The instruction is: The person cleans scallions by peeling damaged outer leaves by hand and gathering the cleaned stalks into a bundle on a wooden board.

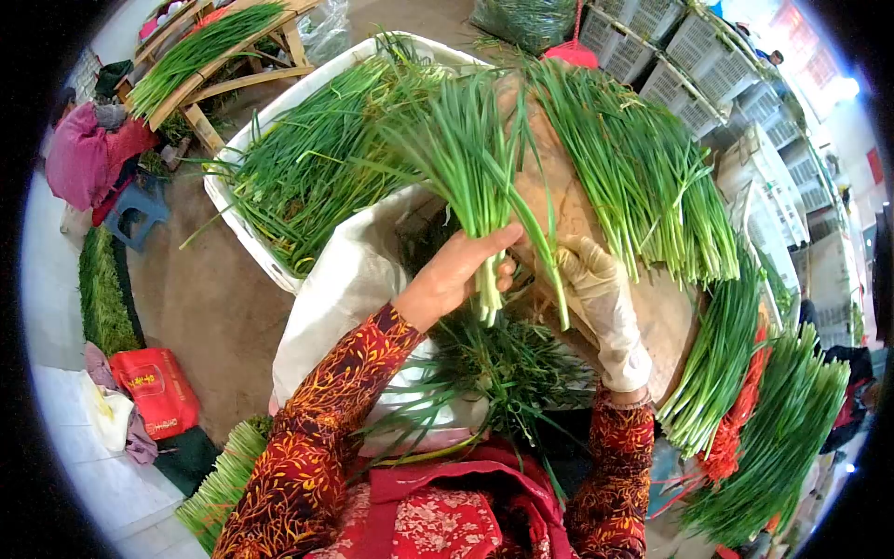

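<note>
My left hand (466, 270), bare, is closed round the white stem ends of a bunch of green stalks (477, 177), whose leaves fan upward. Just to its right, my right hand (596, 289) wears a pale glove. Its fingers are bent beside a few loose stalks (540, 247) that slant down from the bunch; the fingertips are partly hidden. Behind it lies a brown board (570, 200) with a row of stalks (643, 177) along its right side. Dark loose leaves (507, 373) hang below my hands, over my lap.
A white crate (247, 228) of stalks stands at the upper left. More bundles (773, 447) and red ties (740, 419) are at the right. Another person (88, 154) is near a blue stool (140, 212) at the left. A red bag (156, 393) and stacked crates (684, 93) are farther off.
</note>
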`<state>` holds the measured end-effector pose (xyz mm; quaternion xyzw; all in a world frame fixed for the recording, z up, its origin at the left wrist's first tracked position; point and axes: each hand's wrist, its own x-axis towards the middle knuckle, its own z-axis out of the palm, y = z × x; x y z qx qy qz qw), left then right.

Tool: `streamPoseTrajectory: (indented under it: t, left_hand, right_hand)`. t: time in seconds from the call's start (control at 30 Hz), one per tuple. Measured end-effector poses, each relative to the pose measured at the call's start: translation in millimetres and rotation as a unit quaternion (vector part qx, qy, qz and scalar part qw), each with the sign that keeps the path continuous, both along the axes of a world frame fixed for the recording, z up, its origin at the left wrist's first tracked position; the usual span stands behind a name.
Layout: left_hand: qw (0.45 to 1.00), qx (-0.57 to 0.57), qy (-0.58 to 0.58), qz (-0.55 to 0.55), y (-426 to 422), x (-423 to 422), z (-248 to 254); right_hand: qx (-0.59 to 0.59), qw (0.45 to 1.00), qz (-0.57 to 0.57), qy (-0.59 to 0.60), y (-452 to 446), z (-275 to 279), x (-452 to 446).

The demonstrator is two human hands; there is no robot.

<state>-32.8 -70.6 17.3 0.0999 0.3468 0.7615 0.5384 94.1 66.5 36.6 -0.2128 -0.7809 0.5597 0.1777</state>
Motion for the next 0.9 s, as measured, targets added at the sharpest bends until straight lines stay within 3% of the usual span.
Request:
streamPoseTrajectory:
  t: [0.03,0.23,0.3,0.37,0.43,0.6,0.7,0.83,0.9]
  left_hand:
    - [1.000,-0.027,-0.009,-0.008,-2.2,2.1,-1.7]
    - [0.999,-0.027,0.010,-0.023,-2.3,30.7,-17.6]
    - [0.999,0.000,0.041,-0.012,-0.4,39.9,-13.4]
    - [0.998,-0.031,0.044,-0.015,-7.1,39.9,-3.6]
    - [0.997,-0.044,0.045,-0.048,-10.2,38.9,-13.0]
    - [0.998,0.010,-0.036,-0.052,-21.2,42.5,-20.8]
    - [0.996,-0.020,-0.091,-0.008,-19.8,33.8,-12.0]
    - [0.995,0.027,-0.091,-0.002,-11.7,27.8,-9.2]
    - [0.995,0.016,-0.102,0.010,-5.7,29.9,-17.2]
  right_hand:
    - [0.124,0.992,0.002,-0.013,4.1,9.3,-2.0]
    - [0.298,0.953,-0.038,-0.050,-12.8,23.8,-13.1]
    - [0.478,0.878,-0.008,-0.012,-17.9,17.9,-20.8]
    - [0.454,0.889,0.013,-0.056,-18.8,25.7,-25.6]
    - [0.534,0.844,0.048,-0.033,-8.6,35.0,-31.4]
    - [0.481,0.873,0.032,-0.072,19.6,52.4,-60.3]
    - [0.447,0.885,0.060,-0.117,20.2,63.9,-64.0]
    - [0.459,0.875,0.076,-0.133,8.3,56.9,-55.5]
    - [0.462,0.864,0.139,-0.142,4.2,54.2,-51.6]
